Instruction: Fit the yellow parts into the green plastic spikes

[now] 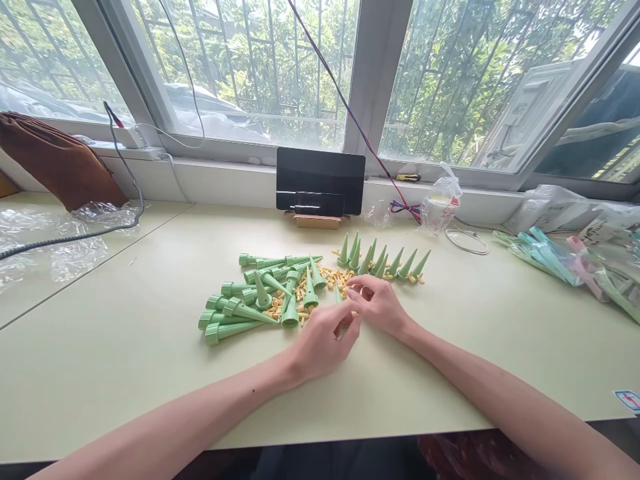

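My left hand is closed around a green plastic watering spike, its pointed tip showing above the fingers. Close against it, my right hand has its thumb and fingertips pinched together beside the spike; whatever they grip is too small or hidden to name. Left of the hands lies a pile of green watering spikes, some on their sides and some standing. Small yellow plastic valves are heaped behind my hands. Farther back on the right, several green spikes stand point up with yellow valves at their bases.
A black tablet leans on a stand against the windowsill, with a phone in front. Plastic bags of coloured parts lie at the right. A brown drawstring bag, clear wrappers and a black cable are on the left.
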Demonstrator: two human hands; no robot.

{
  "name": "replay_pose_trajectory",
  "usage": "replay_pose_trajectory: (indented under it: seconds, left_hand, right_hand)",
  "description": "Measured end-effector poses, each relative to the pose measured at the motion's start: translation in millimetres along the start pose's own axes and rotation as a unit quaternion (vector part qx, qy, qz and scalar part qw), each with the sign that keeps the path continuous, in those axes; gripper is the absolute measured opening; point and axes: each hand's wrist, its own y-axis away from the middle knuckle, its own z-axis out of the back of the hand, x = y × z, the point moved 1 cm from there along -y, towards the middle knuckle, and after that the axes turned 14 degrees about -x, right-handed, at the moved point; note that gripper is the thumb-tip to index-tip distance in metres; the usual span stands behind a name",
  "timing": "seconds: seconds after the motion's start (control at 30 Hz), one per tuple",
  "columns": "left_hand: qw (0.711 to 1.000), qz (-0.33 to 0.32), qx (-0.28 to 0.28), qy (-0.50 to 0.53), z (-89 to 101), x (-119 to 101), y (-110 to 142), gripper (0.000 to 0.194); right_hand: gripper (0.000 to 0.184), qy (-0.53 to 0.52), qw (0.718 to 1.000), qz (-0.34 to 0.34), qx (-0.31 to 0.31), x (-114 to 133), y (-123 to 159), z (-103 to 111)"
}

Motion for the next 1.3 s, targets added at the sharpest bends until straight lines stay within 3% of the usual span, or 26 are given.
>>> replay_pose_trajectory:
  seconds: [0.1,0.2,0.43,0.8,1.07,1.3]
  left_hand:
    - [0.998,-0.023,0.058,-0.033,-2.4,-0.4,3.9,0.014]
    - [0.995,-0.014,0.075,-0.063,-2.8,0.1,3.8,0.016]
    - [0.995,0.013,0.070,-0.073,-2.1,1.8,-0.2,0.015]
    - [0.994,0.089,0.051,-0.037,-1.0,9.3,-5.9,0.013]
    - [0.995,0.097,-0.009,0.017,1.7,7.0,-9.6,0.011]
    - [0.988,0.118,-0.093,0.042,6.1,4.4,-11.3,0.011]
  right_hand:
    - [0.014,0.012,1.000,0.023,0.010,-3.6,-0.8,-1.0]
    - [0.013,0.016,0.999,0.034,0.022,-6.9,-1.1,-2.2]
    - [0.012,0.016,0.999,0.031,0.023,-4.1,-1.4,-1.4]
    - [0.020,-0.012,0.998,0.027,-0.049,-2.9,-0.1,-0.9]
    - [0.023,-0.064,0.997,-0.022,-0.035,1.7,2.3,1.4]
    - [0.025,-0.072,0.997,0.014,-0.039,6.1,4.0,3.4]
